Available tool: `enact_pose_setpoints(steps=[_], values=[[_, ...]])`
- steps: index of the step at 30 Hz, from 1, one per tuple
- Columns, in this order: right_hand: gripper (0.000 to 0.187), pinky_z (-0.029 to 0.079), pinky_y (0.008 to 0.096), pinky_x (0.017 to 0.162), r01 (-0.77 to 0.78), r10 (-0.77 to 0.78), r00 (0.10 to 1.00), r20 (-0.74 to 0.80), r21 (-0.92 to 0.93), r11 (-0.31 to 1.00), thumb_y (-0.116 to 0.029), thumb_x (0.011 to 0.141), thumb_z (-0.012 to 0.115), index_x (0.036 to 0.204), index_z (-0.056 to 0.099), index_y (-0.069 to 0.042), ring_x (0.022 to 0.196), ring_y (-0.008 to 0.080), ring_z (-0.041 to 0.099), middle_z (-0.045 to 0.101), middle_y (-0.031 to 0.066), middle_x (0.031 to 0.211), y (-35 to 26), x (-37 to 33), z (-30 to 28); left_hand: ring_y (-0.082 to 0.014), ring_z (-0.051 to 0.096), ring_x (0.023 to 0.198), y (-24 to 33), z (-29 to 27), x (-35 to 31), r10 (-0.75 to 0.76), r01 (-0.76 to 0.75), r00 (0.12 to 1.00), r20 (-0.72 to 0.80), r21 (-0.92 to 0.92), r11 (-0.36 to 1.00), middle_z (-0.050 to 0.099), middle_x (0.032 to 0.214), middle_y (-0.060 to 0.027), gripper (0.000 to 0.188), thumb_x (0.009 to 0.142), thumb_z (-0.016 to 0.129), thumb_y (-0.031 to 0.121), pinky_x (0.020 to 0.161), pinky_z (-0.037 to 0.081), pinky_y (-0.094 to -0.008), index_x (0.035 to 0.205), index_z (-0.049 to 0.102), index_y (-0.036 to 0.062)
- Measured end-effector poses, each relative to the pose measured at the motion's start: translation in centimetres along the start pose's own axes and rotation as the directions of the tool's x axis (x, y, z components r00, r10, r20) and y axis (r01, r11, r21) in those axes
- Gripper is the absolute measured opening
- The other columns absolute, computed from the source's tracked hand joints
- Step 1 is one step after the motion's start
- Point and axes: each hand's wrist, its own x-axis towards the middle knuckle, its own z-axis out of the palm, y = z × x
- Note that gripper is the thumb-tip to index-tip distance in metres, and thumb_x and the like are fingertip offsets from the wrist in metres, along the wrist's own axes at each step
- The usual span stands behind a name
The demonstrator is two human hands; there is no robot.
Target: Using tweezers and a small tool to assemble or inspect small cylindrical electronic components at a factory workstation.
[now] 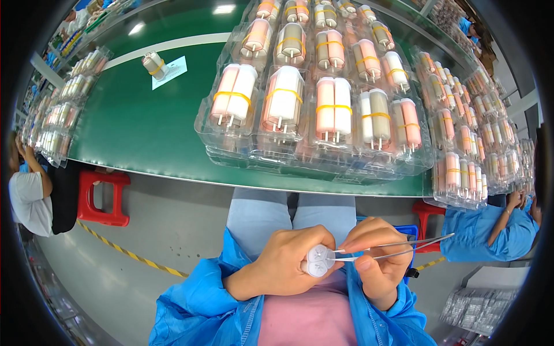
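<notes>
My left hand (281,260) is wrapped round a small bundle of tubes (318,259), seen end-on with pale round ends pointing right. Between the thumb and fingers of my right hand (378,256) is a pair of metal tweezers (445,237). The tweezer tips reach to the right edge of the tube ends, apparently touching there; what they pinch, if anything, is too small to tell. Both hands are over my lap, on the near side of the green table (138,124).
Stacked clear plastic trays (254,151) hold several banded pink, white and grey tube bundles. More filled trays (461,196) stand right and far left. One bundle (153,64) rests by a paper slip (171,71). A red stool (118,202) and co-workers are at both sides.
</notes>
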Motion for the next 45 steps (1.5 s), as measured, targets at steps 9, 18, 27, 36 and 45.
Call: enact_pose_setpoints(steps=[9, 18, 27, 36, 45], values=[[0.024, 0.048, 0.0279, 0.063, 0.018, -0.021, 0.997, -0.074, -0.034, 0.999, -0.009, 0.076, 0.071, 0.094, 0.064, 0.005, 0.073, 0.0209, 0.062, 0.066, 0.0173, 0.086, 0.5, -0.6, 0.5, -0.0276, 0.059, 0.08, 0.1, 0.0, 0.8, 0.061, -0.061, 0.998, 0.0, -0.019, 0.998, 0.057, 0.088, -0.0105, 0.041, 0.066, 0.077, 0.007, 0.061, 0.048, -0.0328, 0.099, 0.054, 0.002], [0.018, 0.049, 0.0303, 0.061, 0.095, -0.091, 0.994, 0.063, -0.061, 0.994, -0.007, 0.076, 0.071, 0.09, 0.066, 0.002, 0.069, 0.0231, 0.062, 0.067, 0.0144, 0.084, 0.1, -0.2, 0.2, -0.0267, 0.062, 0.063, -0.2, 0.8, 0.0, -0.121, 0.115, 0.992, -0.019, -0.183, 0.976, 0.059, 0.072, -0.0085, 0.033, 0.067, 0.076, 0.005, 0.053, 0.046, -0.0315, 0.09, 0.051, 0.0053], [0.016, 0.049, 0.0302, 0.06, 0.096, -0.088, 0.991, 0.097, -0.081, 0.992, -0.007, 0.076, 0.072, 0.089, 0.066, 0.0, 0.068, 0.0231, 0.063, 0.067, 0.0128, 0.082, 0.3, -0.1, 0.5, -0.0268, 0.063, 0.063, -0.4, 0.6, 0.1, -0.069, 0.067, 0.997, -0.016, -0.121, 0.99, 0.061, 0.073, -0.0095, 0.03, 0.066, 0.075, 0.004, 0.053, 0.046, -0.0316, 0.089, 0.055, 0.0054], [0.014, 0.05, 0.0301, 0.061, 0.092, -0.084, 0.991, 0.108, -0.069, 0.993, -0.006, 0.075, 0.072, 0.087, 0.067, 0.001, 0.068, 0.0233, 0.063, 0.068, 0.0126, 0.081, 0.3, 0.1, 0.6, -0.0271, 0.062, 0.062, -0.5, 0.6, 0.0, -0.057, 0.055, 0.998, -0.014, -0.122, 0.991, 0.06, 0.071, -0.0095, 0.029, 0.066, 0.075, 0.005, 0.052, 0.046, -0.0325, 0.088, 0.055, 0.0057], [0.01, 0.048, 0.0295, 0.058, 0.059, -0.054, 0.996, 0.065, -0.076, 0.995, -0.005, 0.076, 0.071, 0.083, 0.067, 0.0, 0.066, 0.0221, 0.062, 0.067, 0.0115, 0.08, 0.2, -0.1, 0.9, -0.0277, 0.062, 0.062, -0.4, 0.7, 0.1, -0.049, 0.046, 0.998, -0.03, -0.083, 0.995, 0.06, 0.072, -0.0098, 0.028, 0.068, 0.076, 0.007, 0.052, 0.046, -0.0329, 0.087, 0.055, 0.0052]])
